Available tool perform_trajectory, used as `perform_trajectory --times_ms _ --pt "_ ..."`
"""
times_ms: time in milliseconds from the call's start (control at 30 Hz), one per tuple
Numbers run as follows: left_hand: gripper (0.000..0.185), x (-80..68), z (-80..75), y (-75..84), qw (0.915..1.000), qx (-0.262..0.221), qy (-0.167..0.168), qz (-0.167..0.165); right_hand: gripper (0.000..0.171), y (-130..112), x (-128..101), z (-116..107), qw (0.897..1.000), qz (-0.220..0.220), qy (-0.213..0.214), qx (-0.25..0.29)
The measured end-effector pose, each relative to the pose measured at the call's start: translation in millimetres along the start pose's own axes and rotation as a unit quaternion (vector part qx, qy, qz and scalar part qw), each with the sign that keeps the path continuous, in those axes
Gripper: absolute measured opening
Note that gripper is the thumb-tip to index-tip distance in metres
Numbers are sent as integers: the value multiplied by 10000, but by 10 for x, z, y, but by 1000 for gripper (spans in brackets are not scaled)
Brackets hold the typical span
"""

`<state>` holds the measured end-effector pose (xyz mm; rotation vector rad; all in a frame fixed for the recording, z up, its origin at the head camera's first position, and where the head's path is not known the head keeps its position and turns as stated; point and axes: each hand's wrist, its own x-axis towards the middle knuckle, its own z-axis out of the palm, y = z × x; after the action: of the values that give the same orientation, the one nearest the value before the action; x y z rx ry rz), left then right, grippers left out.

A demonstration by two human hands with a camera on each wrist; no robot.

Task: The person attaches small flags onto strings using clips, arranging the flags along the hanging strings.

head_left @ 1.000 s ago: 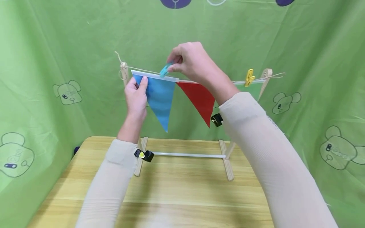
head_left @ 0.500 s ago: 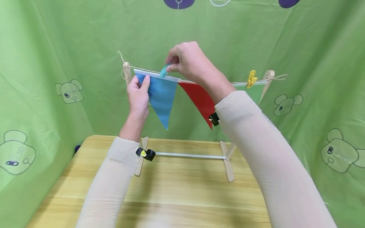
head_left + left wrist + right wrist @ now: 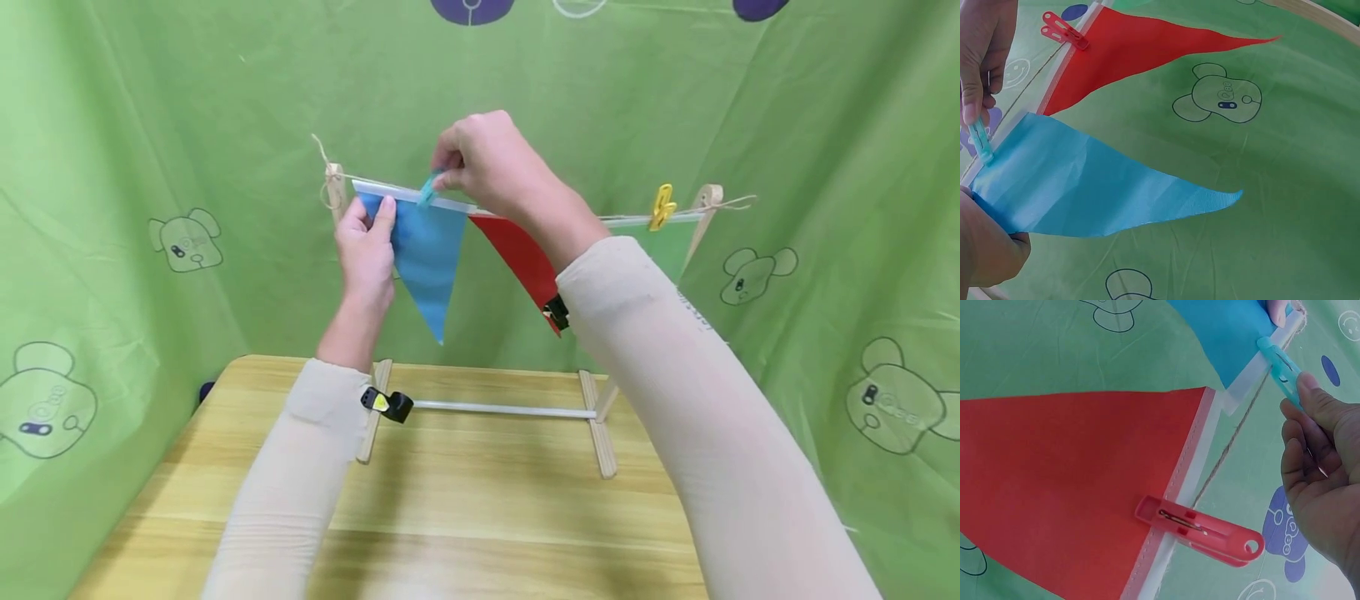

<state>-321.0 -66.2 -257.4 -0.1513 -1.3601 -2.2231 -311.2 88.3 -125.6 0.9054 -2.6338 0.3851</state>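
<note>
My left hand (image 3: 367, 250) pinches the blue triangular flag (image 3: 427, 258) near its upper left corner, thumb in front. Between the thumb and fingers of my right hand (image 3: 498, 162) is a light blue clothespin (image 3: 427, 192), its tip over the white top edge of that flag. In the right wrist view the clothespin (image 3: 1280, 365) straddles the white band beside the twine (image 3: 1232, 440). A red flag (image 3: 517, 250) hangs to the right, partly behind my right arm. A red clothespin (image 3: 1200, 528) clips it to the twine.
A green flag (image 3: 671, 242) hangs at the right end under a yellow clothespin (image 3: 662, 208). The twine spans two wooden posts (image 3: 335, 192), joined low down by a white rod (image 3: 495, 407). The stand rests on a wooden table (image 3: 480, 517) before a green curtain (image 3: 247, 100).
The light blue clothespin has shifted slightly down onto the blue flag's top edge with my right hand. My left hand keeps its hold; the head view has moved a little.
</note>
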Motion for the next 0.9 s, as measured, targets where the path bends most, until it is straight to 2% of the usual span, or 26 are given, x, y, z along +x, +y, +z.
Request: perform_trajectory --times_ms 433,667,800,900 --pt "13 5 32 -42 9997 -172 151 -3 20 -2 17 40 9998 -55 -153 -104" --pt "16 17 25 -53 9994 -329 78 125 23 3 33 52 9994 -180 -245 -158" --pt "16 10 16 -55 9995 -264 92 136 26 -3 48 55 9990 -161 -390 -126" --pt "14 7 7 -49 9999 -21 72 155 30 -1 61 51 9988 -97 -460 -118"
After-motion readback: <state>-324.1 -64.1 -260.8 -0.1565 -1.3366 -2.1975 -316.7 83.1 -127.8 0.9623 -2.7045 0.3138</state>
